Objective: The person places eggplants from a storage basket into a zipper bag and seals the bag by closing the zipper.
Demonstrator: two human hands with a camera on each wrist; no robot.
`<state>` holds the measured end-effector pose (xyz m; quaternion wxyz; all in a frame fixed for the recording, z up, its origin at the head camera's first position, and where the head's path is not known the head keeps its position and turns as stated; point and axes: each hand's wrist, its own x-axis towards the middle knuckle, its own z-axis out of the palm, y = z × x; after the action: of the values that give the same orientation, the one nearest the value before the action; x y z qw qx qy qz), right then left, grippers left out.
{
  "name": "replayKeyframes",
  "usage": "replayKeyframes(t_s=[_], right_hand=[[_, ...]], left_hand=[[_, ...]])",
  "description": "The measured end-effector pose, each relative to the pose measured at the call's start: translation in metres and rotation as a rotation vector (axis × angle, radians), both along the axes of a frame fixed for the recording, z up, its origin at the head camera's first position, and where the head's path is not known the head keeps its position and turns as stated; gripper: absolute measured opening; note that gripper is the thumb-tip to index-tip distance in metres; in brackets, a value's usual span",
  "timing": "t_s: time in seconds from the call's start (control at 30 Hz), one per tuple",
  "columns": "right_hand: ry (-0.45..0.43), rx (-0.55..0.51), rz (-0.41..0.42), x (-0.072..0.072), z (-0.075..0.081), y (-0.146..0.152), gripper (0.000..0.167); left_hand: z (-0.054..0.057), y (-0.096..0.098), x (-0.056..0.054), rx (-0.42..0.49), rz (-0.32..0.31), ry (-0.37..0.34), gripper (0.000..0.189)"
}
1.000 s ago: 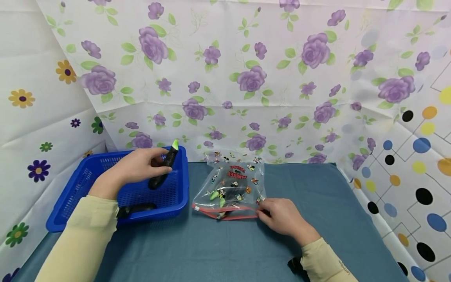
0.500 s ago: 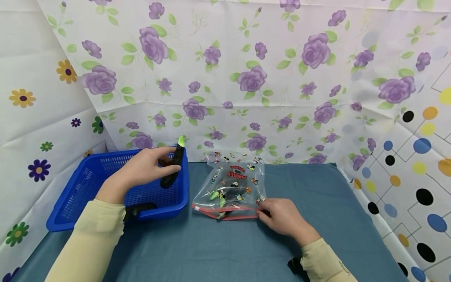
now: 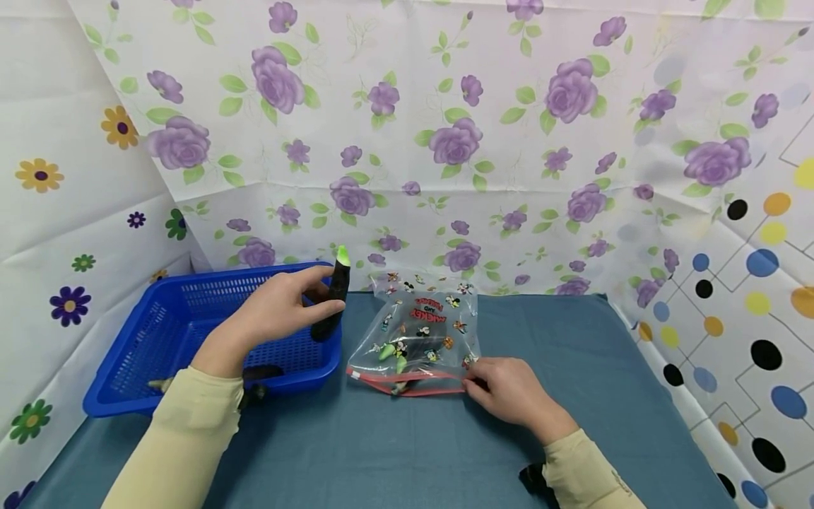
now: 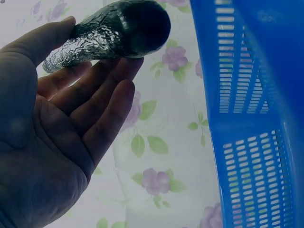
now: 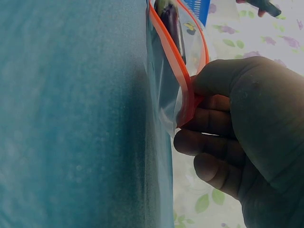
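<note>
My left hand (image 3: 276, 304) pinches a dark eggplant (image 3: 340, 279) with a bright green stem end between thumb and fingers, above the right rim of the blue basket (image 3: 121, 406). In the left wrist view the eggplant (image 4: 128, 31) looks glossy and its rounded end faces the camera. My right hand (image 3: 511, 392) grips the right corner of a clear zip bag (image 3: 439, 311) with a red zip edge and cartoon prints. The bag's mouth stands parted. Inside it, the right wrist view shows an eggplant (image 5: 172, 23); green stem ends show through the plastic from above.
Another dark eggplant (image 3: 263, 371) lies in the basket near its front wall, partly hidden by my left forearm. A pale stem (image 3: 160, 384) shows left of that forearm. Blue-green cloth (image 3: 381, 452) covers the table, and flowered sheets (image 3: 407, 141) hang behind.
My left hand has carried the eggplant to the right, from over the basket's inside to its right rim. The right hand and the bag have stayed in place.
</note>
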<state>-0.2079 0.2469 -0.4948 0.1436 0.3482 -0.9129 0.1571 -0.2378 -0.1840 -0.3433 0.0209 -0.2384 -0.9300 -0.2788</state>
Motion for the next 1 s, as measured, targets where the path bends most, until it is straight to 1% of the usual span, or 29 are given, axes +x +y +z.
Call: replayKeyframes(t_s=[0.23,0.33,0.53,0.73,1.0], right_hand=[[0.004,-0.001,0.001,0.0,-0.001,0.0,0.018],[0.001,0.0,-0.002,-0.001,-0.001,0.0,0.019],[-0.005,0.0,-0.007,-0.001,-0.001,0.0,0.018],[-0.01,0.006,-0.012,-0.001,-0.001,0.0,0.016],[-0.021,-0.004,-0.013,-0.002,-0.002,-0.001,0.013]], left_hand=[[-0.004,0.013,0.004,0.007,-0.044,0.054,0.068],[-0.004,0.019,0.006,0.017,-0.055,0.061,0.066],[-0.008,0.028,0.008,0.032,-0.084,0.068,0.063],[-0.014,0.034,0.01,0.058,-0.115,0.06,0.063],[-0.021,0.043,0.012,0.067,-0.119,0.067,0.062]])
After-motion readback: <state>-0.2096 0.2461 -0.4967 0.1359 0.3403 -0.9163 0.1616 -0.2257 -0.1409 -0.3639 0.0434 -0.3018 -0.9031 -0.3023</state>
